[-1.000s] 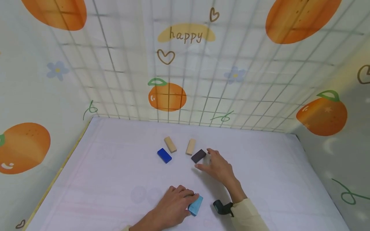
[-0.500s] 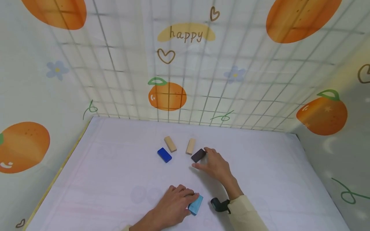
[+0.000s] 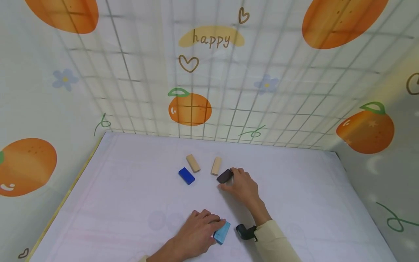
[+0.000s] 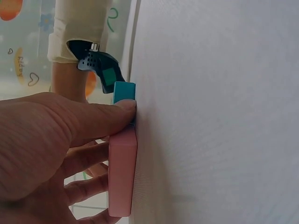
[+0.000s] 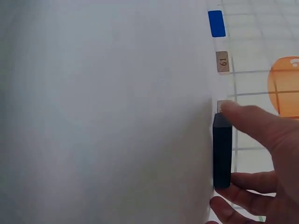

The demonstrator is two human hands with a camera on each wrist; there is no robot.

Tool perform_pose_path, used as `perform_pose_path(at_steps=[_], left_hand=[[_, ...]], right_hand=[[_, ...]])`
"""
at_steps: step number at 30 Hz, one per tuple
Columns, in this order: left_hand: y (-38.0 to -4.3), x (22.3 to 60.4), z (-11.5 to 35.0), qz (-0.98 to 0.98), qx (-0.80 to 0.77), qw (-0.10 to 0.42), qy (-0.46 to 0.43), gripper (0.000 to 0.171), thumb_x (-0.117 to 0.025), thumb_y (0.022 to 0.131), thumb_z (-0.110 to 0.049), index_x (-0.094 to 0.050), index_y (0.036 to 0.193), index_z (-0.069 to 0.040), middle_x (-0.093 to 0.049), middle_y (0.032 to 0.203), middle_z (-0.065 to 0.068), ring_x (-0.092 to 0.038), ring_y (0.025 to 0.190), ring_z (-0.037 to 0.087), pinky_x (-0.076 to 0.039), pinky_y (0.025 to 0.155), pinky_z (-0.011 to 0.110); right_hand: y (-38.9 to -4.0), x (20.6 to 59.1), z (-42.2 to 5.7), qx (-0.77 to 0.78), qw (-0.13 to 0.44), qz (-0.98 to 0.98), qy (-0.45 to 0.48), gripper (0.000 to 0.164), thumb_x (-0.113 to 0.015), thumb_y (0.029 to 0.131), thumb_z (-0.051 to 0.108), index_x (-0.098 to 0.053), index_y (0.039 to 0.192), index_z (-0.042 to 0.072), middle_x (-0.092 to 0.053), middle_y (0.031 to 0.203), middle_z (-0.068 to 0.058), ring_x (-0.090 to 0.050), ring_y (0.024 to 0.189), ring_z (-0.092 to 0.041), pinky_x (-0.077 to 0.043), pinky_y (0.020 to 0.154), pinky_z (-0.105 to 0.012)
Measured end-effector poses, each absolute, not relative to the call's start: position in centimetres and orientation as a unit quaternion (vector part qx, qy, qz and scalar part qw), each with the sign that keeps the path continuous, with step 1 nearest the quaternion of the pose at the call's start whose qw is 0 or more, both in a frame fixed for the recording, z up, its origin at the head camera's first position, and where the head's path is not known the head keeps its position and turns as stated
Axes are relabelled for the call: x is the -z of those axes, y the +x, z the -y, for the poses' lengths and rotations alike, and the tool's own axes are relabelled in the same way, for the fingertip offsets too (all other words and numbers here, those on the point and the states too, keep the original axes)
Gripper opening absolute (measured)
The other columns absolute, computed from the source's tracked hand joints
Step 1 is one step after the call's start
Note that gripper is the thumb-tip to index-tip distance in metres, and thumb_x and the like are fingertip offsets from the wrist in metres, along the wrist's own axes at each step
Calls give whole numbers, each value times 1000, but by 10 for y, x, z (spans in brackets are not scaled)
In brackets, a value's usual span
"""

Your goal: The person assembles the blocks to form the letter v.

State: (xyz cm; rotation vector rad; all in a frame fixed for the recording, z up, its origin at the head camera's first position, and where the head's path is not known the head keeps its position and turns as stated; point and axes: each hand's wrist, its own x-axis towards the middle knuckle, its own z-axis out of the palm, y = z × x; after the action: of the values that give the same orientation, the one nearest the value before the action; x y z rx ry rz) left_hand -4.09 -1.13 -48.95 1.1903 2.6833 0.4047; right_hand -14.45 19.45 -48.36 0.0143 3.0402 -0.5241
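My left hand [image 3: 196, 233] grips a light blue block [image 3: 222, 233] near the table's front edge. In the left wrist view, the thumb lies across the light blue block [image 4: 124, 89] and a pink block [image 4: 122, 172] end to end, with fingers behind them. The pink block is hidden under the hand in the head view. Farther forward, my right hand [image 3: 243, 186] pinches a black block [image 3: 225, 176] lengthwise. In the right wrist view, its thumb is at one end of the black block [image 5: 222, 151] and its fingers are at the other.
Two plain wooden blocks, a left wooden block [image 3: 193, 163] and a right wooden block [image 3: 216, 166], lie beyond the hands. A dark blue block [image 3: 186, 176] sits by the left one. A printed curtain [image 3: 137, 98] borders the white table [image 3: 131, 193] at the back.
My right hand has moved slightly left, and its fingers and thumb have closed in around the black block. The left hand has stayed still with its blocks.
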Motion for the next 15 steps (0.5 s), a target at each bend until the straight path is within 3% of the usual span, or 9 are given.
perform_pose_path(at_steps=[15], left_hand=[[-41,489,11,-902,-136,87,400,61,-80,88,-38,-58,144,-30,-60,133,-13,-52,118,10,-43,85,32]], right_hand=[[-146,484,-191,161,6,-987,5,78,-82,81,49,-57,136,1,-60,129,-20,-60,109,-37,-54,80,-53]])
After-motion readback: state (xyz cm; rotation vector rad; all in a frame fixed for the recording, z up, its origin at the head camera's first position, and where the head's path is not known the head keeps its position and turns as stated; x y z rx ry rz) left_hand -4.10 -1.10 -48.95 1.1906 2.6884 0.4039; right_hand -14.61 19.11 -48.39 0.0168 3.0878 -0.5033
